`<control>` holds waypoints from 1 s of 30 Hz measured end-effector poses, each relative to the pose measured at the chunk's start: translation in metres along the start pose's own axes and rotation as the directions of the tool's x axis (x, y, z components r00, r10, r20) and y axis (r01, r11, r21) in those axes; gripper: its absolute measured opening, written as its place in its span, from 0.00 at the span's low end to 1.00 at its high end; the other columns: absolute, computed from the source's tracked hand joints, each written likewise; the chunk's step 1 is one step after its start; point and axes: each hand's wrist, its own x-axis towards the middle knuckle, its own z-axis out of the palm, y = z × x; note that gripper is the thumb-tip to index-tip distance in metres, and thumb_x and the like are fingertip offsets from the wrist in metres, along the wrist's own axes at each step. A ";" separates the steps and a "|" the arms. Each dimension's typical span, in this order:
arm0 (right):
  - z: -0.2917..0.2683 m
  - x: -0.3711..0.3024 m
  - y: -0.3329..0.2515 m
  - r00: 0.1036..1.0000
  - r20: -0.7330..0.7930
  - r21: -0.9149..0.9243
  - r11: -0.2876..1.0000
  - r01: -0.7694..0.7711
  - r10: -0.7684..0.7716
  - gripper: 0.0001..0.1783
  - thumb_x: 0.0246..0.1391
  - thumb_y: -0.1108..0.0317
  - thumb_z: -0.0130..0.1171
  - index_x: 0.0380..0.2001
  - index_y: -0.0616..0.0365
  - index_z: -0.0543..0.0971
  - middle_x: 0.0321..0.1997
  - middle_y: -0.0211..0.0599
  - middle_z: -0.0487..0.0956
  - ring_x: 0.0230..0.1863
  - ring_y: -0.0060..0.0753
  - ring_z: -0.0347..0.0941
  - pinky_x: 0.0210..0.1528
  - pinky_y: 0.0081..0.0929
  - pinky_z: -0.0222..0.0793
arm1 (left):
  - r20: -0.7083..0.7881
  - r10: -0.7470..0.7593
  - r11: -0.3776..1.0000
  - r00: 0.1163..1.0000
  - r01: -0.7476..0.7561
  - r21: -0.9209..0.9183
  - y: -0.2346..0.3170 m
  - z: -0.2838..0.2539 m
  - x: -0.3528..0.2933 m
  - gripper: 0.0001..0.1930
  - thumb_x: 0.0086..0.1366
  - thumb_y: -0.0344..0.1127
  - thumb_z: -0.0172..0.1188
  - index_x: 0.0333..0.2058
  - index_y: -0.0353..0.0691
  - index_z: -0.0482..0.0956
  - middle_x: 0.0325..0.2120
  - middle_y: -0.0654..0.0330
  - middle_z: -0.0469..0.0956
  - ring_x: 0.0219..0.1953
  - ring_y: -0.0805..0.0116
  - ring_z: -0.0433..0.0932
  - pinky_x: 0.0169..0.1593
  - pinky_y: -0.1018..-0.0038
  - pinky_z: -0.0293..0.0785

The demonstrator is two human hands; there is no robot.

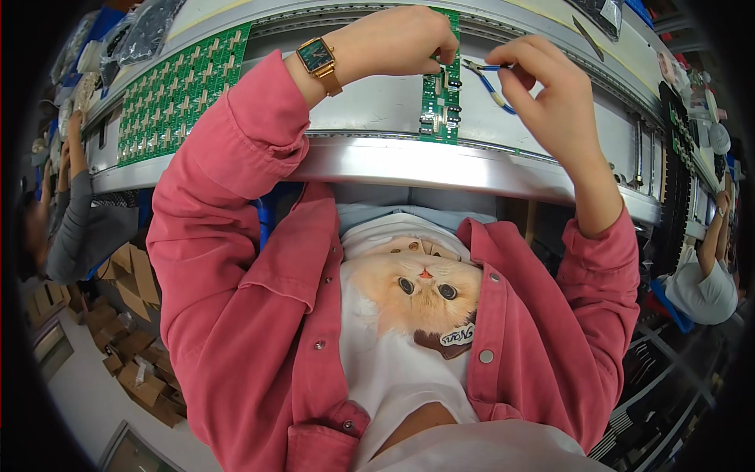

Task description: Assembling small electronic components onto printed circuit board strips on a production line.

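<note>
My left hand reaches over the far part of a narrow green circuit board that lies across the rails. Its thumb and fingers are closed at the board's surface, and what lies between them is hidden. Several small black components stand on this board. To its right, my right hand is curled with thumb and forefinger closed at one handle of blue-handled pliers. The plier handles are spread apart and the jaws point at the board's edge.
A large panel of green circuit boards lies on the rails at left. The bench's metal front edge runs before me. Tweezers lie beyond the rail. Co-workers are at both sides, and cardboard boxes stand at lower left.
</note>
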 end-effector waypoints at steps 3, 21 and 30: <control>0.004 -0.012 -0.007 0.997 -0.016 0.106 0.992 -0.069 0.071 0.09 0.42 0.80 0.54 0.29 0.58 0.79 0.30 0.29 0.74 0.23 0.24 0.66 0.27 0.17 0.63 | 0.093 -0.101 0.995 0.990 0.101 0.010 0.004 0.000 0.002 0.04 0.49 0.28 0.61 0.26 0.36 0.80 0.27 0.59 0.76 0.25 0.60 0.73 0.34 0.70 0.72; 0.024 -0.040 -0.008 0.870 0.183 0.759 0.497 -0.421 0.458 0.09 0.49 0.79 0.53 0.36 0.65 0.77 0.34 0.37 0.76 0.30 0.26 0.71 0.35 0.17 0.67 | -0.031 -0.163 0.947 0.986 0.147 -0.287 0.032 -0.022 -0.008 0.08 0.49 0.30 0.60 0.31 0.38 0.79 0.30 0.56 0.77 0.28 0.61 0.74 0.36 0.70 0.72; 0.038 -0.037 -0.013 0.846 0.431 0.846 -0.467 -0.258 0.312 0.10 0.56 0.76 0.52 0.40 0.71 0.74 0.37 0.46 0.77 0.36 0.32 0.76 0.40 0.22 0.73 | -0.476 -0.023 0.764 0.879 -0.291 -0.576 0.040 0.004 -0.021 0.07 0.48 0.22 0.60 0.28 0.36 0.78 0.27 0.63 0.75 0.25 0.70 0.70 0.32 0.77 0.69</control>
